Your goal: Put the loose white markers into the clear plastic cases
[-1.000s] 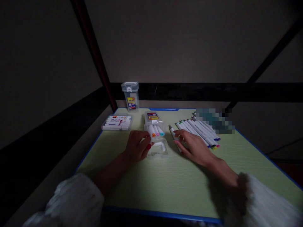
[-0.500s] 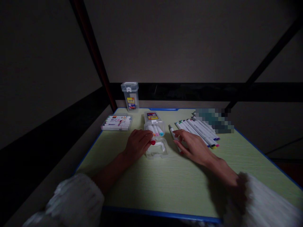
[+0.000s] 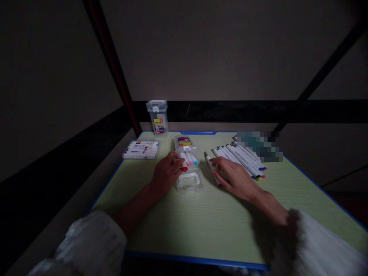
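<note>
A clear plastic marker case (image 3: 186,147) lies on its side in the middle of the pale green table (image 3: 201,226), its open lid (image 3: 190,181) folded toward me. White markers with coloured caps poke out of its mouth. My left hand (image 3: 166,174) is closed on a red-capped marker (image 3: 184,164) at the case's mouth. My right hand (image 3: 233,175) rests flat with fingers spread on a single white marker (image 3: 211,165) lying just right of the case.
A row of several loose markers (image 3: 243,159) lies to the right of my right hand. A flat closed marker box (image 3: 142,149) sits at the left, and a tall upright clear case (image 3: 157,117) stands at the back. Dark bars frame the table.
My left hand has slid forward toward the case's mouth, carrying the red-capped marker in among the others. My right hand has barely moved.
</note>
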Demonstrator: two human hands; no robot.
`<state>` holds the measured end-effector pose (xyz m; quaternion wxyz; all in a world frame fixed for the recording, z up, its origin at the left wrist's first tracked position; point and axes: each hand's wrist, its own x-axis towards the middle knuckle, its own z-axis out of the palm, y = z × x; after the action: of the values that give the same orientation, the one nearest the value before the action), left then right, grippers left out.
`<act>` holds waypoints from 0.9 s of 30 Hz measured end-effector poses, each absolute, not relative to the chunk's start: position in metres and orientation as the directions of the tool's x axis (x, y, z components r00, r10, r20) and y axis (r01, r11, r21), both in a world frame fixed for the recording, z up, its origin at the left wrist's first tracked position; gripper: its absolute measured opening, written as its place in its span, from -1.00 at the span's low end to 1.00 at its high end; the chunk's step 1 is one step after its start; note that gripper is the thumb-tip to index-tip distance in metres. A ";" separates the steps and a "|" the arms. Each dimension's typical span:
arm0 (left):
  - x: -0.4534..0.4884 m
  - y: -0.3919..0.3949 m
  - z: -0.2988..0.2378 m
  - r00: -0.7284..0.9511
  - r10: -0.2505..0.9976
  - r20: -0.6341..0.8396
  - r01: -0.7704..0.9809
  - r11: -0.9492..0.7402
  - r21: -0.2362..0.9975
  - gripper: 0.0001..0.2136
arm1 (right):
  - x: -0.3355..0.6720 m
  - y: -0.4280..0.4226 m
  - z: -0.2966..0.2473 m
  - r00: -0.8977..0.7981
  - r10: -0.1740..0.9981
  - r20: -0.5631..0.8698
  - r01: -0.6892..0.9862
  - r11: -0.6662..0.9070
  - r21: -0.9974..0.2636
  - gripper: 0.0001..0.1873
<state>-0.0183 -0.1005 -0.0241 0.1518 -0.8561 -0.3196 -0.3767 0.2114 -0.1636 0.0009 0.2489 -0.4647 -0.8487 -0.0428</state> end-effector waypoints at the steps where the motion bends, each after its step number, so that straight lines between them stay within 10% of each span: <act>1: -0.018 -0.100 -0.024 0.505 0.451 0.736 0.675 -0.738 -0.011 -0.87 | 0.212 -0.164 0.001 -0.440 0.769 0.464 0.813 0.561 -0.158 -0.76; 27: -0.018 -0.098 -0.027 0.500 0.449 0.740 0.672 -0.741 -0.005 -0.77 | 0.212 -0.163 0.001 -0.444 0.766 0.464 0.815 0.560 -0.146 -0.76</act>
<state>-0.0182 -0.0983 -0.0269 0.1478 -0.8535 -0.3284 -0.3767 0.2123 -0.1634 0.0006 0.2465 -0.4662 -0.8482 -0.0496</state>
